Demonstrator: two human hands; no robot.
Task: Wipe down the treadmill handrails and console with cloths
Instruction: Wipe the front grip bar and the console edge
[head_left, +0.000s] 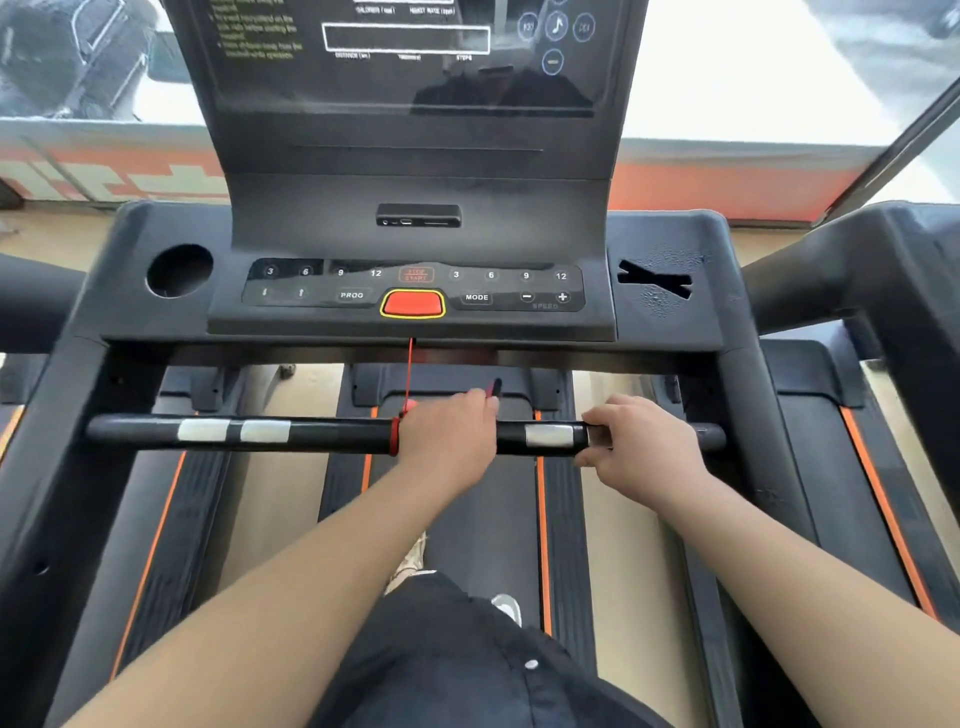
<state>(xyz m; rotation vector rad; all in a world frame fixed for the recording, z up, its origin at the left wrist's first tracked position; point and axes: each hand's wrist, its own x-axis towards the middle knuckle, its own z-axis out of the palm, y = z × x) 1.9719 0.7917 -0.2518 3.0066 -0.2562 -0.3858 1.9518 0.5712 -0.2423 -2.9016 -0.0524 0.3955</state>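
Note:
The black front handrail (322, 434) runs across the treadmill, with silver sensor patches (549, 435) on it. My left hand (447, 441) lies over the middle of the bar with its fingers curled round it. A small dark clip (494, 387) sticks up just beyond its knuckles. My right hand (641, 449) grips the bar further right, thumb and fingers closing round the silver patch's end. The console (415, 293) with its buttons and red stop key (413, 304) sits above the bar. No cloth shows in either hand.
A red safety cord (409, 374) hangs from the console and loops round the bar beside my left hand. A round cup hole (179, 270) is at the console's left. Side rails (878, 270) flank me. The belt (483, 519) and my shoes lie below.

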